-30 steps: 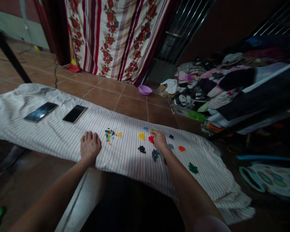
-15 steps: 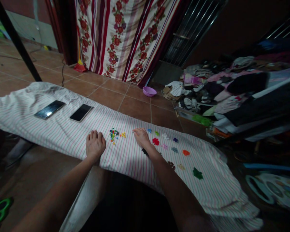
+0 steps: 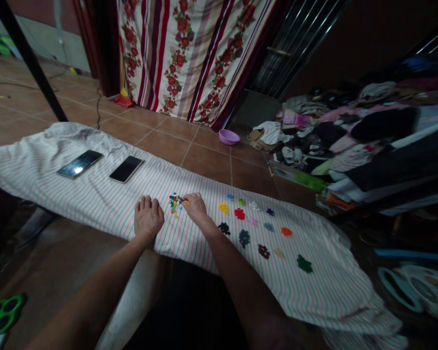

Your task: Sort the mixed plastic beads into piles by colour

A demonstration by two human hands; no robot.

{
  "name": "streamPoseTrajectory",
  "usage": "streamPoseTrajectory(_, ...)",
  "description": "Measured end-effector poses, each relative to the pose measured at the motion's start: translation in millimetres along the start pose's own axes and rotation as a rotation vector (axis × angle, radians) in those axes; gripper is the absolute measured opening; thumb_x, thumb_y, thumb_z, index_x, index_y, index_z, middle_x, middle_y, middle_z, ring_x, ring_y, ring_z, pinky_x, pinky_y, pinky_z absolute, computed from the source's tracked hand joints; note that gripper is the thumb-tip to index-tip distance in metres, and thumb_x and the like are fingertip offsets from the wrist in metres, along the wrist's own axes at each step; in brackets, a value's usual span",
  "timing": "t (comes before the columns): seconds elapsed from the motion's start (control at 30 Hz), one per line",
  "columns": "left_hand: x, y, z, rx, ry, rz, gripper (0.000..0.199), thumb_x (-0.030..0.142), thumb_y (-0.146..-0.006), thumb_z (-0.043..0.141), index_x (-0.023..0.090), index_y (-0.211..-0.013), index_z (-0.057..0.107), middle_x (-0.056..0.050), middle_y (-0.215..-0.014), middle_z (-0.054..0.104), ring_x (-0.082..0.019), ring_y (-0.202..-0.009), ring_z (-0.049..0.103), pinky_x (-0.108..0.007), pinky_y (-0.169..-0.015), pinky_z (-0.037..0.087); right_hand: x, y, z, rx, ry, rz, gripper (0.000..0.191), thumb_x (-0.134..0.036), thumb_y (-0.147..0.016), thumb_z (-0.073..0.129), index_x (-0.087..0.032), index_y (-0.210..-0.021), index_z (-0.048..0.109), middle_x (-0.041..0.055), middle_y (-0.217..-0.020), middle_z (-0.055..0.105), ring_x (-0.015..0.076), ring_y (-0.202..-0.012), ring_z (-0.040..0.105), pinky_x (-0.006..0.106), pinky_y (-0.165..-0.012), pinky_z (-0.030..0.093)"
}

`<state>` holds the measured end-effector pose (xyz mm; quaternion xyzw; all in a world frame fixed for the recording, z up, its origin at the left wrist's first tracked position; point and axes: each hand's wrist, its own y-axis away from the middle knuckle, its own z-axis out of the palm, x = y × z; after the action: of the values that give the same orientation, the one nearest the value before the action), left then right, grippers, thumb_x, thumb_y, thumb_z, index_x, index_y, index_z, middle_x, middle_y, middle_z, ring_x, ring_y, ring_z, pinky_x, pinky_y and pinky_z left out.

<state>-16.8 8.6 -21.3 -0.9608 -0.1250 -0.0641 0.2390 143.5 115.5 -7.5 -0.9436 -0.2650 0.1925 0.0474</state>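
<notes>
My left hand [image 3: 148, 216] lies flat on the striped cloth [image 3: 200, 243], fingers stretched and slightly spread, holding nothing. Just right of it is a mixed pile of tiny coloured pieces [image 3: 174, 200]. My right hand [image 3: 195, 206] is at that pile's right edge, thumb and fingers pinched together. A bit of yellow shows at its fingertips; the exact number of pieces is hidden. To its right lie small single-colour piles, among them a yellow pile [image 3: 223, 208], a red pile [image 3: 239, 213], a black pile [image 3: 224, 228] and a dark green pile [image 3: 304, 263].
Two phones [image 3: 126, 169] lie on the cloth at the left. Beyond the cloth, a purple basin [image 3: 228, 137] stands on the tiled floor before a flowered curtain [image 3: 182, 63]. Heaped clothes [image 3: 314, 131] fill the right side. A dark pole [image 3: 29, 63] slants at the upper left.
My right hand has moved left, from beside the single-colour piles to the mixed pile, uncovering the yellow, black and grey piles. My left hand stays flat on the cloth.
</notes>
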Motion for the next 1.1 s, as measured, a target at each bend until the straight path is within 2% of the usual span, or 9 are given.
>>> streamPoseTrajectory(0.23,1,0,-0.3,0.010,0.009,0.004,0.032,0.031,-0.087,0.037,0.014,-0.103,0.059,-0.019,-0.122,0.057,-0.032,-0.124,0.046,-0.047,-0.101,0.032,-1,-1,10,0.052,0.012,0.007,0.010,-0.017,-0.082,0.058,-0.021,-0.086,0.066,0.0043,-0.088,0.067,0.0207,-0.093,0.050,0.030,-0.084,0.038)
streamPoseTrajectory(0.5,1,0,-1.3,0.005,0.035,-0.008,0.032,0.030,-0.087,0.037,0.013,-0.103,0.059,-0.019,-0.124,0.057,-0.032,-0.126,0.044,-0.047,-0.102,0.031,2,0,14,0.102,-0.036,-0.008,0.014,-0.011,-0.080,0.055,-0.022,-0.081,0.063,0.0026,-0.084,0.066,0.0199,-0.088,0.050,0.030,-0.083,0.039)
streamPoseTrajectory(0.87,0,0,-0.7,0.005,0.020,-0.005,0.034,0.030,-0.087,0.036,0.013,-0.104,0.059,-0.020,-0.123,0.056,-0.033,-0.125,0.044,-0.047,-0.102,0.031,-2,7,13,0.206,-0.089,-0.021,0.018,-0.021,-0.087,0.052,-0.023,-0.093,0.069,0.0055,-0.086,0.064,0.0217,-0.094,0.049,0.033,-0.084,0.040)
streamPoseTrajectory(1.1,2,0,-7.5,-0.022,0.028,-0.007,0.033,0.030,-0.086,0.036,0.013,-0.102,0.059,-0.019,-0.120,0.057,-0.033,-0.122,0.045,-0.047,-0.100,0.032,-4,25,5,0.254,-0.103,0.001,0.018,-0.027,-0.091,0.051,-0.023,-0.095,0.068,0.0054,-0.092,0.064,0.0213,-0.097,0.048,0.032,-0.086,0.040)
